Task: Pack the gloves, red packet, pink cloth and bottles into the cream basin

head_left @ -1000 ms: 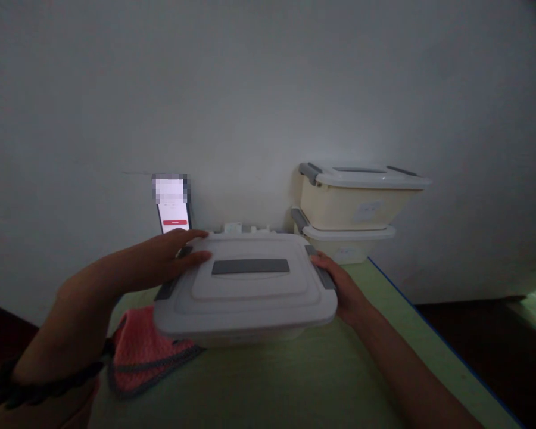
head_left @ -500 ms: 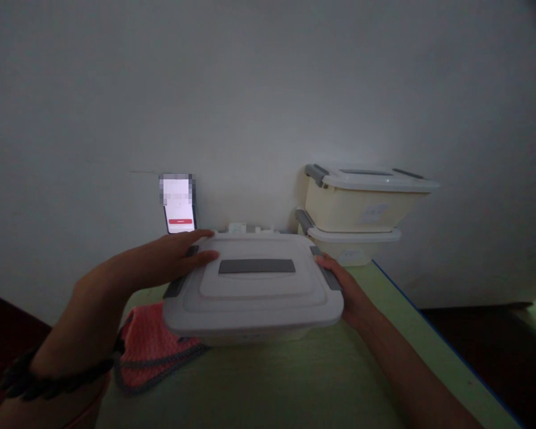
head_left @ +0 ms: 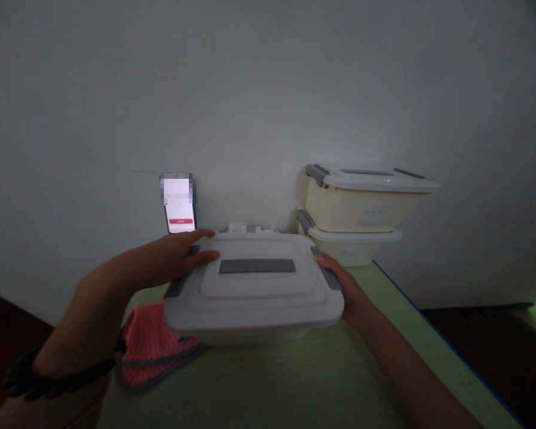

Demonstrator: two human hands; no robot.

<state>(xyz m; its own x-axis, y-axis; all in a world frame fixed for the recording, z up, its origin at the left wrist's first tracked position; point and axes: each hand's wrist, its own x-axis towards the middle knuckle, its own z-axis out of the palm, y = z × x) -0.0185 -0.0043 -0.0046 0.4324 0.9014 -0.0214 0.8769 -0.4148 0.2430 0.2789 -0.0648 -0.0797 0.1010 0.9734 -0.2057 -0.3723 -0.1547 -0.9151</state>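
A dark bracelet (head_left: pixel 22 381) circles my left wrist beside a red cloth (head_left: pixel 147 342) on the green counter (head_left: pixel 268 381); just beyond, a white-lidded box (head_left: pixel 254 310) is between my hands, its base largely hidden; my left hand (head_left: pixel 174 256) lies across its left latch (head_left: pixel 175 289), thumb and forefinger spread; my right hand (head_left: pixel 348 295) rests its thumb on the right latch (head_left: pixel 333 280), though I cannot tell how its hidden fingers stand; behind, a lit phone (head_left: pixel 181 213) leans near two stacked boxes (head_left: pixel 348 205) along the wall (head_left: pixel 268 107).
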